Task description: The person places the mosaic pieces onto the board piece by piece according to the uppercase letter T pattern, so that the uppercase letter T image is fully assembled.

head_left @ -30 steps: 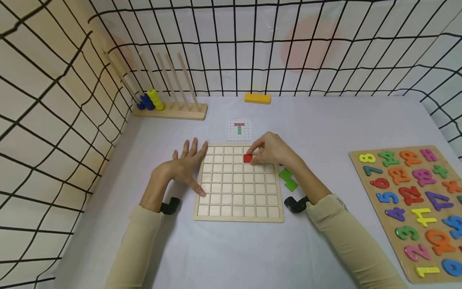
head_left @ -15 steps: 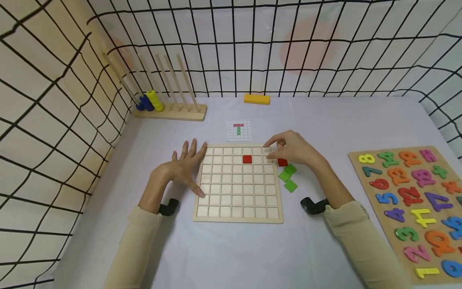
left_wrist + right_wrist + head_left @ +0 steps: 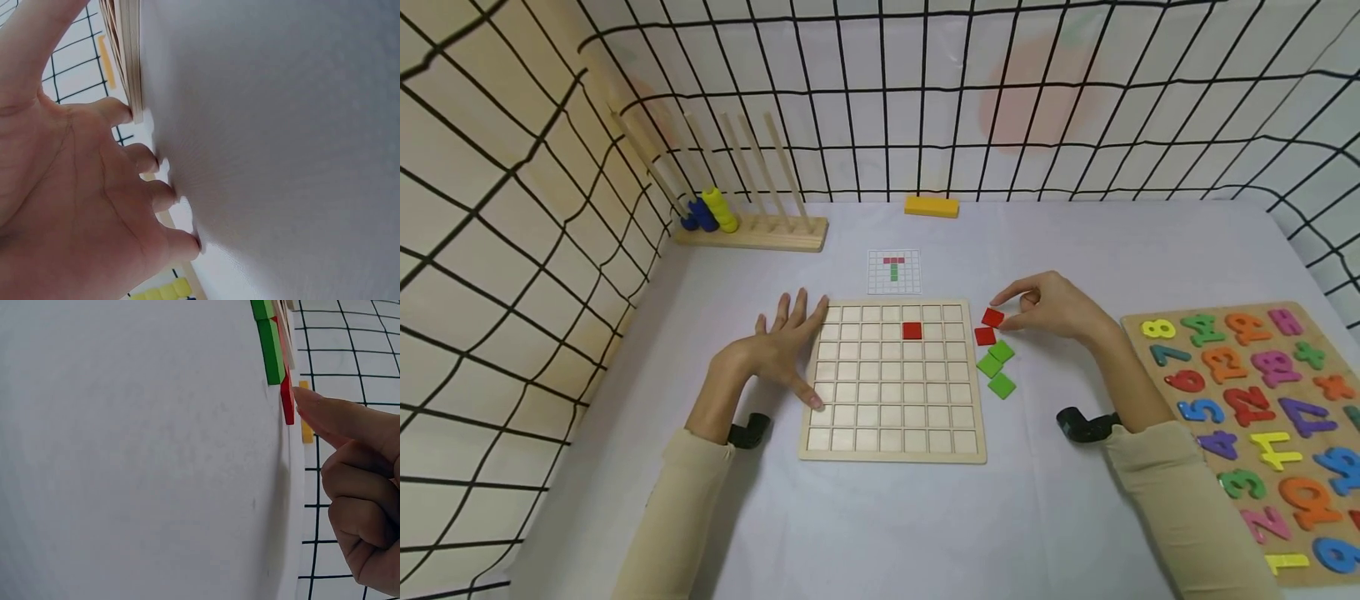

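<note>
My left hand [image 3: 775, 354] lies spread at the left edge of the wooden grid board [image 3: 891, 454], thumb and index finger touching its rim, the other fingertips on the cloth. One red tile [image 3: 912, 331] sits in a cell of the board's second row. Right of the board, my right hand [image 3: 1056, 307] pinches another red tile [image 3: 992, 317] between thumb and index finger. In the right wrist view the thumb is at that red tile's [image 3: 287, 403] edge, the other fingers curled. Just below lie a third red tile [image 3: 985, 336] and several green tiles [image 3: 1002, 385].
A small card [image 3: 893, 283] printed with a red and green T lies behind the board. Farther back are a yellow block [image 3: 931, 207] and a peg stand [image 3: 775, 236] with blue and yellow beads. A number puzzle [image 3: 1247, 400] lies at right; black netting surrounds the table.
My right hand has let go of the red tile on the board, moved right off it, and taken hold of another red tile. The left hand has stayed put.
</note>
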### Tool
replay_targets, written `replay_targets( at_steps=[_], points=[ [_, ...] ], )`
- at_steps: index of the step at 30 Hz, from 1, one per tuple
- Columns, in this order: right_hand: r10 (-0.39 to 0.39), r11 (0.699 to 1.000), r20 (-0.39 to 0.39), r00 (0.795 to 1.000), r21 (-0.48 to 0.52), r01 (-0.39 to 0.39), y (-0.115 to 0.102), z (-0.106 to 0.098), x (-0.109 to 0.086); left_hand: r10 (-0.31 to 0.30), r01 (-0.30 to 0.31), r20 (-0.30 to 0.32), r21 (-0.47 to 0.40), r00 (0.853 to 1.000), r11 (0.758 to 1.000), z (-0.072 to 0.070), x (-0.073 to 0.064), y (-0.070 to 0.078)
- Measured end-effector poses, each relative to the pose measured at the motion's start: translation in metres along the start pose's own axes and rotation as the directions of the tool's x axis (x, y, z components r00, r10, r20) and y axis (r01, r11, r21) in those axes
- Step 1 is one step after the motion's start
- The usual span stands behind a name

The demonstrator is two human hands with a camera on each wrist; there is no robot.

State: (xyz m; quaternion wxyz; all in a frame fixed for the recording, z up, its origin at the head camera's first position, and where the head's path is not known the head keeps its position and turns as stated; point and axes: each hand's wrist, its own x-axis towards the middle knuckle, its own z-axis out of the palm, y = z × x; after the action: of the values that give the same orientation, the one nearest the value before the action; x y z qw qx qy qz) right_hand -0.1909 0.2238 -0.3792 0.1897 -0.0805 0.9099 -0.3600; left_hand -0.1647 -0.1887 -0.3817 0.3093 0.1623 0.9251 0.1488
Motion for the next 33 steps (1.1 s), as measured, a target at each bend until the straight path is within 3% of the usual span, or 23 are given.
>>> replay_targets(
  at_steps=[6,14,33],
  points=[
    [0.072,0.996,0.058,0.996,0.039,-0.075,0.0038,-0.0014,0.0026,0.002,-0.002,-0.004,-0.003,1.0,1.0,0.0002,-0.0003,-0.0007],
    [0.073,0.993,0.087,0.994,0.088,-0.081,0.0052,0.0022,0.0088,-0.007,0.007,-0.006,0.001,1.0,1.0,0.0001,0.0002,-0.0001],
    [0.065,0.998,0.023,0.998,0.023,-0.066,0.0036,0.0014,0.0089,0.025,-0.025,-0.003,-0.008,1.0,1.0,0.0002,-0.002,-0.0026]
  ],
)
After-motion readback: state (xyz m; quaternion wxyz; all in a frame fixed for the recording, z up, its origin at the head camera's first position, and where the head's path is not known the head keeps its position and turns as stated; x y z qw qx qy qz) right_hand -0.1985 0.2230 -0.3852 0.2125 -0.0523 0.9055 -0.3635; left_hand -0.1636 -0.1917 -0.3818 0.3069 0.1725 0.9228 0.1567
